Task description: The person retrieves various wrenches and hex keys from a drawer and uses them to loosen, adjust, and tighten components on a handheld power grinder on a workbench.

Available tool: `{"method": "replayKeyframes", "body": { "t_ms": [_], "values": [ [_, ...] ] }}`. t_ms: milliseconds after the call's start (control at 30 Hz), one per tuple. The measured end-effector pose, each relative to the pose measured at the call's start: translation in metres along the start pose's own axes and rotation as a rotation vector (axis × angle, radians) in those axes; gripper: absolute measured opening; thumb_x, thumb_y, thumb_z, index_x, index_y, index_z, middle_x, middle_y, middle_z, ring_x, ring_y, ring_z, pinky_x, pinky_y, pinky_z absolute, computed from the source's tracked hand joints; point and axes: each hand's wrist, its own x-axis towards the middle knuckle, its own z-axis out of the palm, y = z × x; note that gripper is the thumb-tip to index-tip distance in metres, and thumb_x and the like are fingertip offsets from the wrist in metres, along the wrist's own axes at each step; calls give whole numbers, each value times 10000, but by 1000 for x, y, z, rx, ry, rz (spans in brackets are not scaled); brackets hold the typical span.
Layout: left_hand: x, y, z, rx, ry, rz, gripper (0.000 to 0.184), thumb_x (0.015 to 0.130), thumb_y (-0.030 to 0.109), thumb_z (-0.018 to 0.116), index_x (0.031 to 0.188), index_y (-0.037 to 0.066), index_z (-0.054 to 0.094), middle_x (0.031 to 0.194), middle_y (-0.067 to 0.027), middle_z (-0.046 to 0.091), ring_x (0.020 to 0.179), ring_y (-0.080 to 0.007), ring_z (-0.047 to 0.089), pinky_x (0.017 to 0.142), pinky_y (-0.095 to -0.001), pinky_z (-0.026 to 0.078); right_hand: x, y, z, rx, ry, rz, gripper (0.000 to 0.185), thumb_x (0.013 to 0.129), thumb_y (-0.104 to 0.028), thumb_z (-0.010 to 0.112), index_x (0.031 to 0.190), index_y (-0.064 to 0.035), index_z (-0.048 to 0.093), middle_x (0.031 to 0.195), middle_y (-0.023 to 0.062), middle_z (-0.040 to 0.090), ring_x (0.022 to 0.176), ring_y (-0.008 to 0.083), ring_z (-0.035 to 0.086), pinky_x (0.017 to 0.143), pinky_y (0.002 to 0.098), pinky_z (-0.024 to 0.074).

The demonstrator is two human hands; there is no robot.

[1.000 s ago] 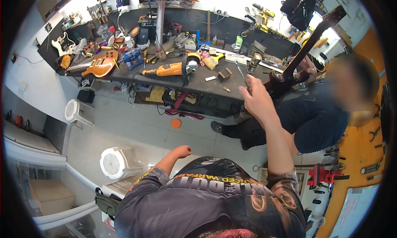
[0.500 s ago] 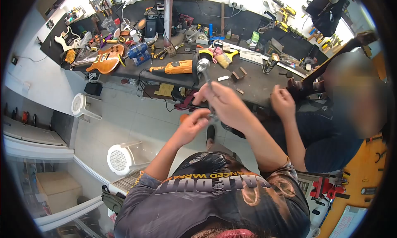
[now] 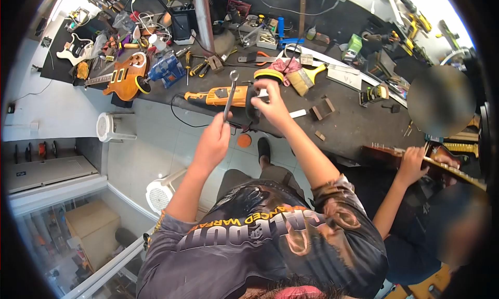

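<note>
My left hand (image 3: 214,140) is closed round the lower end of a steel wrench (image 3: 232,91), its ring end pointing up. Beyond the wrench an orange polisher (image 3: 227,96) lies along the bench's front edge. My right hand (image 3: 273,104) is at the polisher's head, fingers curved with thumb and index finger apart. A pale, shiny part shows between them; whether they touch it I cannot tell. Just behind these fingers is the round yellow pad (image 3: 269,75).
A wide paintbrush (image 3: 304,80), a brown block (image 3: 323,109) and a pink cloth (image 3: 285,65) lie on the dark bench (image 3: 343,125). An orange guitar (image 3: 126,76) and a blue tool (image 3: 165,70) are leftward. On the right a person's hand (image 3: 412,165) touches another guitar (image 3: 397,156).
The wrench has passed from my right hand to my left. My right hand has moved forward to the polisher's head. The person at right now has a hand on a guitar.
</note>
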Motion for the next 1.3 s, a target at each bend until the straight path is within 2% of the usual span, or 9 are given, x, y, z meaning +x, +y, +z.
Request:
{"method": "replayKeyframes", "body": {
  "t_ms": [167,267,433,600,733,967,1167,1267,1300],
  "values": [
    [62,18,0,277,71,88,323,1135,146,536,1443,59,585,905,-232,710,832,-452,708,756,-522,532,50,50,21,-56,2,-16,437,956,-155,801,1345,-65,624,1462,150,571,1414,318,544,1223,455,419],
    [76,5,18,229,108,175,349,1138,136,543,1477,60,566,947,-237,739,881,-455,744,761,-528,548,43,35,26,160,30,234,460,994,-150,782,1388,-34,577,1454,143,583,1380,293,569,1221,446,427],
    [83,-20,49,222,255,336,357,1141,109,544,1487,24,553,1182,-260,767,993,-477,756,824,-534,595,45,44,28,268,-26,246,553,1073,-179,712,1541,-3,478,1459,164,618,1423,258,561,1233,416,425],
    [87,-32,55,326,82,175,396,1110,64,573,1494,-27,537,1294,-265,749,1072,-435,773,878,-500,629,40,47,27,347,-65,316,520,1091,-158,668,1555,-19,478,1509,161,616,1451,259,551,1245,403,409],
    [81,-17,49,222,207,276,386,1109,50,583,1485,-34,558,1305,-259,744,1070,-440,769,864,-483,627,40,54,14,377,-167,246,810,1000,-246,777,1671,-31,378,1662,188,484,1580,303,431,1315,436,332],
    [85,-31,52,249,185,214,400,1106,16,592,1499,-47,553,1311,-280,739,1090,-453,767,885,-488,622,28,38,-4,-240,-336,190,1331,769,-495,961,1774,-98,183,1835,286,161,1718,484,103,1399,588,96],
    [83,-23,48,150,251,232,393,1114,-6,570,1503,-54,538,1215,-277,759,1020,-446,780,817,-479,615,23,44,-3,-325,-293,185,1351,754,-595,962,1761,-85,220,1820,291,211,1715,482,115,1398,595,84],
    [75,-30,50,-137,389,447,363,1160,48,541,1515,-26,533,1015,-137,669,790,-184,629,723,-357,549,21,52,-4,-347,-245,55,1301,774,-617,942,1747,-75,270,1813,223,281,1730,431,115,1390,623,67],
    [74,-34,52,-106,397,446,374,1162,53,532,1528,-24,532,973,-137,688,795,-182,652,727,-360,555,20,54,-4,-374,-240,46,1300,773,-632,939,1739,-64,278,1808,212,297,1731,418,124,1392,619,59]
  ]
}}
